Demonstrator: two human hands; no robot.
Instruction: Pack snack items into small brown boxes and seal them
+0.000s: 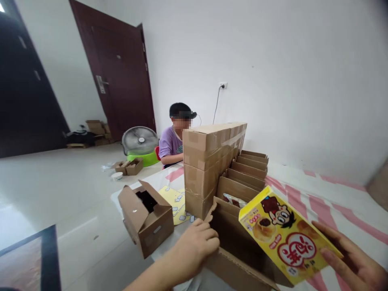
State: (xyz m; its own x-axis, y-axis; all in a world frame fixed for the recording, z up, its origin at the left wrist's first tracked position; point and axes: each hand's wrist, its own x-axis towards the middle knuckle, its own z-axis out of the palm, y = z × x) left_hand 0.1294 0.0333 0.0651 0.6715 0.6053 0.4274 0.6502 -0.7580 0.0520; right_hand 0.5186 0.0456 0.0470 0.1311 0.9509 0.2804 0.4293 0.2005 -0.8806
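A yellow snack box point(285, 238) with a cartoon face and red lettering tilts above the near cardboard box. Its lower right end is gripped by my right hand point(351, 254), thumb on the front and fingers behind. My left hand point(194, 246) has its fingers curled over the left wall of the open cardboard box point(239, 262). The part of that box's inside that shows is dark and bare; the snack box covers its right side. Just behind, a printed packet point(235, 200) shows inside another open carton point(233, 188).
Taped cartons point(198, 178) form a tall stack beyond my left hand, with a row of open cartons point(248, 165) beside it. A separate open carton point(148, 218) sits at the table's left edge. Across the table is a person in a cap and purple top point(168, 143), near a fan point(141, 141).
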